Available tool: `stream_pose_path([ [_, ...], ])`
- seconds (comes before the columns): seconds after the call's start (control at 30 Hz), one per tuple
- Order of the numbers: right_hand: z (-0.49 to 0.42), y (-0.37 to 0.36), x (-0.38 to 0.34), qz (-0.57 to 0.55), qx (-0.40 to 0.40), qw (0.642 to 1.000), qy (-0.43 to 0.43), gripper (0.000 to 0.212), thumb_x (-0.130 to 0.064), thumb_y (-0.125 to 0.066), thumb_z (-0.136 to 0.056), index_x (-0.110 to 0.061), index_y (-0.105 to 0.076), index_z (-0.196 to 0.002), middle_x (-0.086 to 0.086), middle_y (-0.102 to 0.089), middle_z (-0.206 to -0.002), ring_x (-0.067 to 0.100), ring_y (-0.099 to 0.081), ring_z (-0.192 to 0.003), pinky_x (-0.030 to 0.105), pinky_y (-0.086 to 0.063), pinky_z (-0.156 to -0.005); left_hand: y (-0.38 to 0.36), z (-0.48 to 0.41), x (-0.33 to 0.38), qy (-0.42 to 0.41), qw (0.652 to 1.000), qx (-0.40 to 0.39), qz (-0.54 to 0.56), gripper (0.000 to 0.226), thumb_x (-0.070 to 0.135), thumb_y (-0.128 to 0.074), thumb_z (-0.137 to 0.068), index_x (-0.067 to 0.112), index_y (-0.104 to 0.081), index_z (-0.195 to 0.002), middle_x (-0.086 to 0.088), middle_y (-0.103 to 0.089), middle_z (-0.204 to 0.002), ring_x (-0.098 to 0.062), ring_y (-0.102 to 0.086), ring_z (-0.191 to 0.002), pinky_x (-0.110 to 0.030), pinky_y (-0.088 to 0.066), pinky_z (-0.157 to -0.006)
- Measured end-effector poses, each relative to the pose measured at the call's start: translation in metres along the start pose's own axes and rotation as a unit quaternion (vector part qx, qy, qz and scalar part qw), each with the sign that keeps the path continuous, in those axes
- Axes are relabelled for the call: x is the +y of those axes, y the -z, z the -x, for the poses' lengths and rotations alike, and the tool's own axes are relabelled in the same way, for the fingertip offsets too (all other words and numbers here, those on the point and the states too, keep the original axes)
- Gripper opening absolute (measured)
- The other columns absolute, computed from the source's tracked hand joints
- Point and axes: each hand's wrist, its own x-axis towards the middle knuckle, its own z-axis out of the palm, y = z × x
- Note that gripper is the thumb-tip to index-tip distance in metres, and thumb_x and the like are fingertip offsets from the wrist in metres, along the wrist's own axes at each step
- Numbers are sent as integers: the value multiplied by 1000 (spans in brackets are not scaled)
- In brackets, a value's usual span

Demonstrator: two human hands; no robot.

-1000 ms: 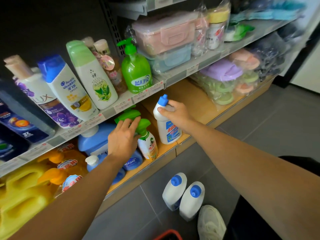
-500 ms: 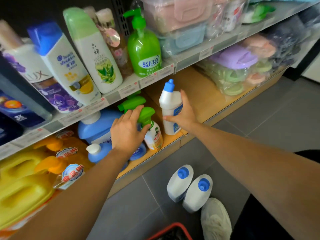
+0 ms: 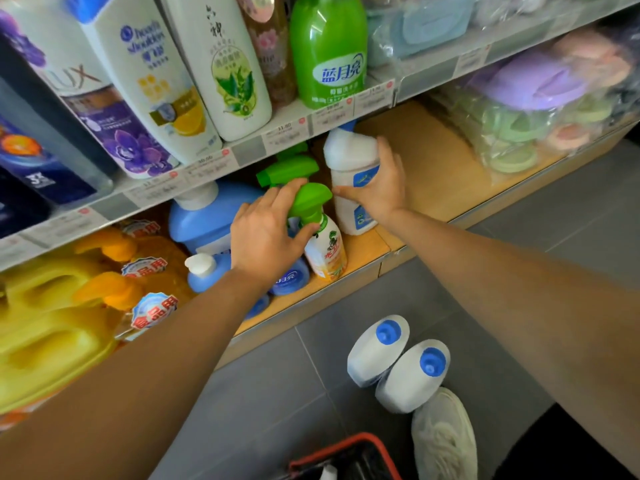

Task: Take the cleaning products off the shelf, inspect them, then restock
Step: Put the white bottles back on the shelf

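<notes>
Two hands work the lower shelf [image 3: 433, 161] at mid-frame; at far left yellow jugs [image 3: 52, 323] crowd it, then a blue jug [image 3: 207, 216] just left of centre. Next comes the left hand [image 3: 263, 237], fingers curled over the green trigger head of a sprayer [image 3: 323, 244] with the thumb tucked under its neck, so it grips that bottle, which stands close to the shelf's front edge. Just right of it the right hand [image 3: 377, 195] wraps a white bottle [image 3: 349, 157] round the body, thumb stretched toward the sprayer; the bottle rests on the wood, leaning a little, its blue cap up under the lip of the shelf above. Right of that the board is bare. Lower right of centre, two more white bottles [image 3: 377, 351] stand on the floor beside a shoe [image 3: 443, 441], with a red basket [image 3: 346, 448] at the bottom edge. Likely troubles: the cap could catch on the upper lip if the white bottle is lifted straight up; the sprayer could tip off the front edge if nudged by either hand; a squeeze on the trigger might spray; a shuffling foot could topple the floor pair.
</notes>
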Motion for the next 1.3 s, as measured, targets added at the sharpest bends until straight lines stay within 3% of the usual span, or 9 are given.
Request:
stream_pose_path([
  [0.2, -17, -12, 14, -31, -73, 996, 32, 112, -37, -95, -60, -22, -34, -153, 11, -56, -133, 28, -57, -122, 45, -50, -99, -2, 0, -2, 2, 1000, 5, 1, 67, 44, -80, -81, 20, -57, -139, -2, -65, -96, -25, -62, -82, -29, -37, -73],
  [0.33, -15, -8, 36, -80, -135, 987, -34, 120, -25, -93, -67, -27, -17, -159, 3, -64, -125, 18, -64, -112, 43, -55, -95, -4, 1, -1, 11, 1000, 3, 25, 67, 41, -82, -81, 19, -57, -139, -4, -66, -101, -26, -63, -85, -29, -46, -70],
  [0.43, -16, -19, 40, -91, -133, 986, -33, 91, -29, -91, -71, -28, -41, -147, 0, -67, -123, 17, -63, -114, 44, -55, -94, -5, 2, -1, 22, 998, -14, 58, 68, 41, -80, -83, 22, -53, -142, -4, -65, -108, -29, -65, -86, -42, -57, -69],
  [0.53, -20, -28, 40, -108, -110, 987, -48, 62, -26, -87, -75, -20, -57, -129, -1, -71, -114, 17, -67, -104, 46, -58, -88, -6, 3, -2, 27, 998, -10, 59, 68, 43, -79, -83, 25, -52, -143, -1, -64, -107, -25, -64, -84, -41, -57, -66],
  [0.67, -33, -29, 42, -72, -64, 993, -71, 55, -26, -82, -83, -17, -56, -131, -5, -65, -107, 13, -62, -98, 32, -53, -79, -6, 4, -2, 23, 998, -2, 56, 67, 44, -79, -83, 25, -52, -142, 0, -64, -107, -22, -63, -86, -40, -56, -65],
  [0.9, -49, -29, 33, 19, -117, 990, -72, 44, -39, -72, -90, -17, -60, -126, 6, -69, -123, 24, -66, -108, 29, -48, -76, -10, 4, -3, 22, 999, 0, 47, 67, 48, -76, -83, 30, -48, -141, 2, -63, -108, -20, -63, -89, -37, -56, -66],
  [1.1, -34, 4, 21, 70, -259, 961, -69, 68, -32, -77, -86, -16, -48, -145, 7, -59, -139, 27, -57, -125, 37, -48, -96, -4, 1, 1, 8, 998, -14, 53, 71, 39, -80, -82, 20, -50, -144, -8, -58, -118, -27, -60, -101, -42, -54, -76],
  [1.2, -14, 36, 9, 129, -375, 916, -52, 66, -31, -78, -85, -17, -50, -144, 1, -61, -121, 21, -60, -114, 34, -47, -97, 0, 0, 10, 9, 998, -11, 55, 68, 34, -80, -83, 14, -54, -142, -12, -58, -118, -31, -58, -102, -47, -50, -81],
  [1.3, 17, 70, -10, 156, -458, 875, -31, 47, -26, -79, -85, -20, -63, -129, -4, -67, -108, 15, -67, -97, 33, -54, -93, 6, -1, 20, 7, 999, -7, 47, 62, 33, -79, -84, 14, -58, -138, -10, -61, -116, -31, -56, -101, -44, -46, -81],
])
